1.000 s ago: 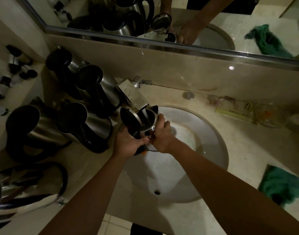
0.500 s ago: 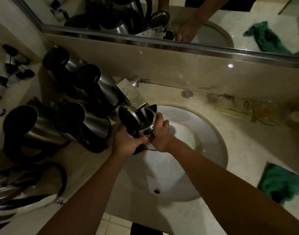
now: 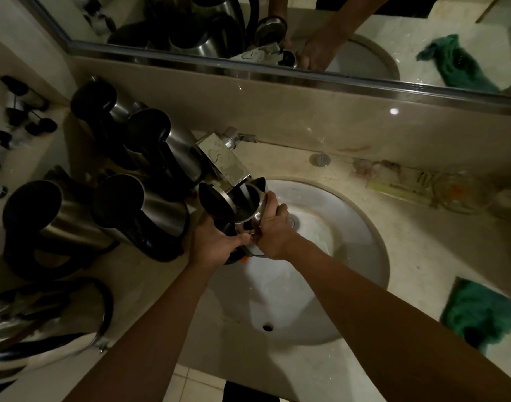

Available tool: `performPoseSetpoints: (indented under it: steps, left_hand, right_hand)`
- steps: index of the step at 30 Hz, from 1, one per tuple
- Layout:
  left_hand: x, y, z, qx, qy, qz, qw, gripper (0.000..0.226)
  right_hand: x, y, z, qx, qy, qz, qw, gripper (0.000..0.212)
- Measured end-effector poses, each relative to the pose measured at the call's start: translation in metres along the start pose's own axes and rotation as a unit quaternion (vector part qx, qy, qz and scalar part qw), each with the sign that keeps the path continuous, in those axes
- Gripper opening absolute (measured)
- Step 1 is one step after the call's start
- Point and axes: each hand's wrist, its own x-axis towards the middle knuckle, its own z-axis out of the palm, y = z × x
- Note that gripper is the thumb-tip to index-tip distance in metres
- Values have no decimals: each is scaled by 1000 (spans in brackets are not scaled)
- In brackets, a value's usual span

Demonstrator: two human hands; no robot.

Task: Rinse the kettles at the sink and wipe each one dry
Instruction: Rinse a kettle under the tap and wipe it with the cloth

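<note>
A steel kettle [image 3: 246, 204] with its black lid flipped open sits under the square chrome tap [image 3: 225, 161], over the left rim of the white sink [image 3: 350, 250]. My left hand [image 3: 216, 245] grips its black handle from the near side. My right hand [image 3: 273, 230] wraps round the steel body on the right. Water stands inside the kettle. A green cloth [image 3: 486, 311] lies on the counter at the right.
Several steel kettles with black lids [image 3: 138, 210] crowd the counter left of the tap, one more lying at the lower left [image 3: 45, 329]. Small dark bottles [image 3: 19, 117] line a left shelf. A clear tray of toiletries [image 3: 422, 184] sits behind the sink. A mirror runs above.
Both hands keep the same hold on the kettle under the tap. The stream seen falling into it a second ago is no longer plainly visible.
</note>
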Motion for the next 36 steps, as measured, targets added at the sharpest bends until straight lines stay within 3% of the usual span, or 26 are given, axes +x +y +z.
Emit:
performPoseSetpoints:
  steps: [24,36]
  left_hand:
    - [-4,5,-1,-7,10,-2,1000,75]
    - [-5,5,1,-6,13,-3,1000,75]
  right_hand:
    - [1,1,1,8,1,-4,1000,118]
    - [3,3,1,-2,-7,-5,1000,129]
